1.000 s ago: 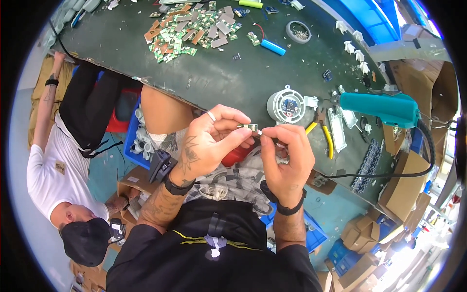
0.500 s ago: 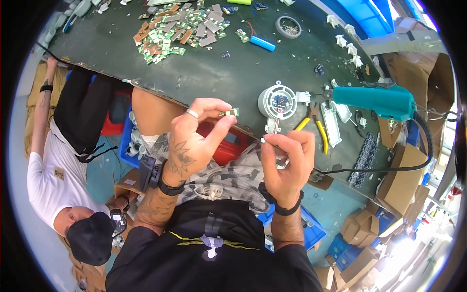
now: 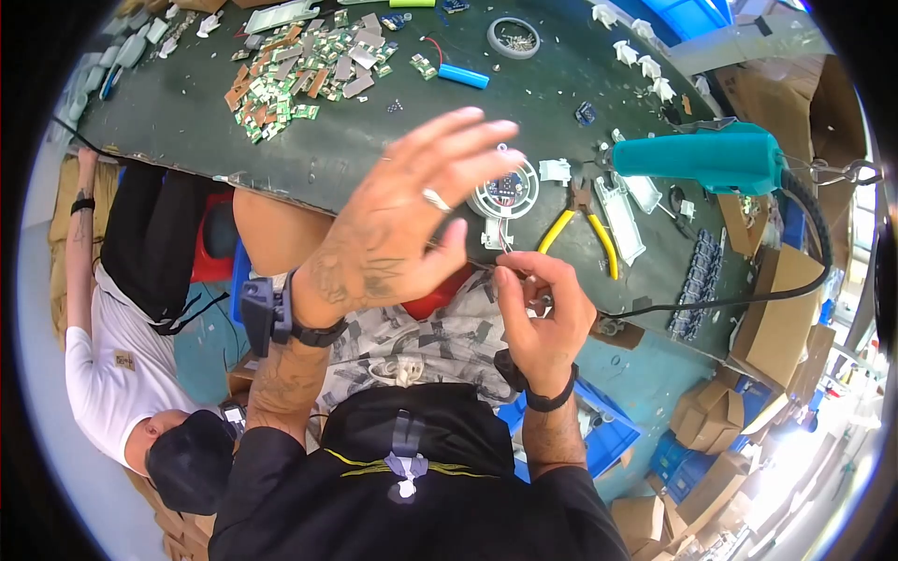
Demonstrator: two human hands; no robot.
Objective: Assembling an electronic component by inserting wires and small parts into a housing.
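My left hand (image 3: 388, 224) is raised over the near table edge, its fingers stretched out and its palm turned down. Any item under that palm is hidden. The fingertips, slightly blurred, overlap the side of a round white plastic housing (image 3: 531, 192), which has a dark blue circuit board (image 3: 508, 187) in its middle. Thin wires (image 3: 505, 234) run from the housing toward me. My right hand (image 3: 547, 318) is closed in a pinch on the ends of these wires at the table edge.
Yellow-handled pliers (image 3: 561, 227) and a teal power tool (image 3: 697, 157) lie to the right. Farther back are a heap of small circuit boards (image 3: 299, 79), a blue cylindrical battery (image 3: 464, 76) and a round dish of screws (image 3: 514, 47). A co-worker (image 3: 122, 374) is at the left.
My left hand has moved forward and right, and its pinch has opened. The small green circuit board it held is out of sight. My right hand keeps its pinch.
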